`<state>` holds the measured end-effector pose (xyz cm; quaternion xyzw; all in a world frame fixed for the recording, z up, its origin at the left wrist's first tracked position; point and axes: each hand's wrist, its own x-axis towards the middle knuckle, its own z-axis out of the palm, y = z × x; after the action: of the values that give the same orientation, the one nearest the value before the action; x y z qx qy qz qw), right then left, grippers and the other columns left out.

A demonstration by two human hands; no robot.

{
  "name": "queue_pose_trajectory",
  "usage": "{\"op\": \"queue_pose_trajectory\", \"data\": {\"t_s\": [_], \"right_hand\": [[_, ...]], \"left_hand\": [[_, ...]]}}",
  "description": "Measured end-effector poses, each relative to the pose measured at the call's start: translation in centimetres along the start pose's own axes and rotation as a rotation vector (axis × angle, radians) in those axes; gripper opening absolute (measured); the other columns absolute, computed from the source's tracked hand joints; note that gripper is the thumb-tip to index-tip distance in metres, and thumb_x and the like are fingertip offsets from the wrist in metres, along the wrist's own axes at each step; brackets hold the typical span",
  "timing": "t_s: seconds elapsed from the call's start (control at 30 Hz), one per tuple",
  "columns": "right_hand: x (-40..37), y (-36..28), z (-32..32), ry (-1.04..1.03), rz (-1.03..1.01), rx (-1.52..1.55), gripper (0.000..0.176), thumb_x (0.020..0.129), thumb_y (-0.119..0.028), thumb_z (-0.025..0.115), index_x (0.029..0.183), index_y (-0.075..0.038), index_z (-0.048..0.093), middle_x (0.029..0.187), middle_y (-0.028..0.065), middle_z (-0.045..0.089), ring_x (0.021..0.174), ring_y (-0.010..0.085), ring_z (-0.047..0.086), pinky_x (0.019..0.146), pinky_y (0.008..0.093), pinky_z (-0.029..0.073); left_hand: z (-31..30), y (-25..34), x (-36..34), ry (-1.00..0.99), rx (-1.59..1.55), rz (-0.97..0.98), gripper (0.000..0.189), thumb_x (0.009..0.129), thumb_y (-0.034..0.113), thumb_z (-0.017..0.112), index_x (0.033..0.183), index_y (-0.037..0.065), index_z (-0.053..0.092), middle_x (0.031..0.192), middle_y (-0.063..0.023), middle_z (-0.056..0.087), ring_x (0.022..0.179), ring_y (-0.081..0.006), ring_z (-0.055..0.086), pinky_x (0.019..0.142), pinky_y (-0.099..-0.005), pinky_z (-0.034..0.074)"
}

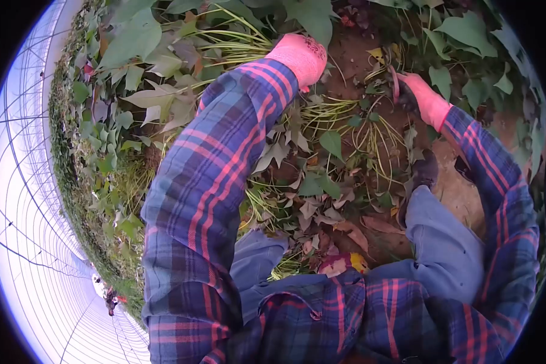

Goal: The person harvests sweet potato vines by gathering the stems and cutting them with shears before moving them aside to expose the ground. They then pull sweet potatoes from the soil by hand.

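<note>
My left hand point(300, 59), in a pink glove, is closed at the end of a bunch of long pale-green leaf stems point(239, 47); its fingertips are hidden behind the back of the hand. Broad green leaves hang from that bunch to the left. Over bare soil on the right, my right hand point(428, 102) wears a pink glove with a dark palm side. Its fingers are bent inward low among the plants, a reddish curved piece point(395, 85) at their tips. What this hand grips I cannot tell. Between the hands, cut-looking stems point(358, 121) spread from the ground.
Dry brown leaves point(346, 230) litter the soil by my legs point(440, 242). Leafy plants point(467, 36) grow at the upper right, and a long planted row point(97, 139) runs along the left. Beyond it rises a hooped greenhouse frame point(27, 182), with a distant person point(110, 300) below.
</note>
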<state>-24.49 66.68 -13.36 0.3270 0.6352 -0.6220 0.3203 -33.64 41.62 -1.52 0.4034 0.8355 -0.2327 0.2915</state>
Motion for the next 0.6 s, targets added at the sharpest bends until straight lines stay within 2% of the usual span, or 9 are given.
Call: {"op": "queue_pose_trajectory", "data": {"t_s": [0.13, 0.17, 0.2, 0.23, 0.3, 0.37, 0.43, 0.5, 0.6], "right_hand": [[-0.6, -2.0, 0.5, -0.148, -0.066, -0.072, 0.029, 0.096, -0.039, 0.048, 0.092, -0.011, 0.056, 0.065, -0.0006, 0.056, 0.051, 0.0093, 0.051, 0.043, 0.0208, 0.034], [-1.4, -3.0, 0.7, -0.200, -0.054, -0.099, 0.027, 0.096, -0.037, 0.048, 0.092, -0.012, 0.056, 0.065, -0.0007, 0.055, 0.051, 0.0091, 0.051, 0.043, 0.0208, 0.035], [-1.9, -3.7, 1.0, -0.249, -0.043, -0.125, 0.025, 0.096, -0.036, 0.049, 0.092, -0.012, 0.055, 0.066, -0.0007, 0.055, 0.052, 0.0089, 0.051, 0.044, 0.0209, 0.036], [-1.9, -4.1, 1.4, -0.249, -0.044, -0.123, 0.025, 0.096, -0.036, 0.049, 0.092, -0.012, 0.055, 0.066, -0.0007, 0.055, 0.052, 0.0089, 0.051, 0.044, 0.0209, 0.036], [-1.8, -4.9, 2.0, -0.224, -0.065, -0.185, 0.026, 0.095, -0.034, 0.050, 0.099, -0.010, 0.058, 0.071, 0.0004, 0.059, 0.057, 0.0091, 0.055, 0.048, 0.0225, 0.042], [1.6, -3.6, 2.0, -0.232, -0.171, -0.219, 0.028, 0.095, -0.033, 0.051, 0.104, -0.008, 0.059, 0.075, 0.0009, 0.061, 0.061, 0.0094, 0.057, 0.051, 0.0233, 0.045], [2.1, -3.6, 2.4, -0.237, -0.290, -0.257, 0.034, 0.094, -0.029, 0.053, 0.116, -0.004, 0.058, 0.085, 0.0019, 0.065, 0.070, 0.0100, 0.061, 0.062, 0.0240, 0.051], [2.8, -3.2, 2.4, -0.281, -0.340, -0.231, 0.034, 0.094, -0.029, 0.053, 0.116, -0.004, 0.059, 0.085, 0.0014, 0.064, 0.069, 0.0095, 0.060, 0.063, 0.0233, 0.050], [1.4, -4.0, 3.1, -0.316, -0.418, -0.271, 0.032, 0.094, -0.029, 0.052, 0.113, -0.004, 0.059, 0.084, 0.0005, 0.063, 0.068, 0.0086, 0.058, 0.064, 0.0227, 0.049]], "left_hand": [[-0.2, -3.3, 2.6, 0.003, -0.248, -0.345, 0.073, 0.084, 0.011, 0.056, 0.146, 0.002, 0.019, 0.102, -0.0121, 0.069, 0.089, -0.0276, 0.068, 0.076, -0.0386, 0.054], [1.5, -5.0, 3.0, 0.133, -0.267, -0.413, 0.060, 0.084, 0.008, 0.048, 0.140, -0.003, 0.027, 0.091, -0.0126, 0.070, 0.087, -0.0270, 0.068, 0.075, -0.0376, 0.053], [3.3, -6.6, 3.4, 0.197, -0.113, -0.477, 0.050, 0.084, 0.011, 0.048, 0.131, -0.003, 0.039, 0.093, -0.0121, 0.070, 0.089, -0.0266, 0.068, 0.078, -0.0367, 0.053], [0.5, -7.1, 1.7, -0.051, -0.240, -0.488, 0.042, 0.084, 0.014, 0.048, 0.123, -0.001, 0.047, 0.098, -0.0111, 0.069, 0.095, -0.0265, 0.067, 0.080, -0.0370, 0.052], [2.3, -9.0, -0.1, 0.095, -0.331, -0.530, 0.033, 0.083, 0.019, 0.049, 0.114, 0.007, 0.057, 0.102, -0.0139, 0.067, 0.100, -0.0289, 0.064, 0.084, -0.0383, 0.051], [3.0, -10.5, -2.0, 0.078, -0.309, -0.585, 0.035, 0.082, 0.024, 0.051, 0.112, 0.008, 0.060, 0.108, -0.0157, 0.065, 0.101, -0.0322, 0.062, 0.088, -0.0391, 0.049], [5.8, -11.8, -5.0, 0.281, -0.263, -0.686, 0.035, 0.083, 0.025, 0.051, 0.110, 0.006, 0.063, 0.109, -0.0138, 0.065, 0.106, -0.0276, 0.061, 0.090, -0.0382, 0.048], [6.9, -12.6, -8.8, 0.117, -0.169, -0.807, 0.042, 0.084, 0.030, 0.050, 0.117, 0.005, 0.057, 0.116, -0.0168, 0.062, 0.108, -0.0301, 0.059, 0.092, -0.0391, 0.047], [12.2, -16.5, -12.7, 0.415, -0.469, -0.832, 0.042, 0.080, 0.029, 0.055, 0.113, 0.002, 0.058, 0.108, -0.0227, 0.063, 0.106, -0.0369, 0.058, 0.092, -0.0444, 0.045]]}}
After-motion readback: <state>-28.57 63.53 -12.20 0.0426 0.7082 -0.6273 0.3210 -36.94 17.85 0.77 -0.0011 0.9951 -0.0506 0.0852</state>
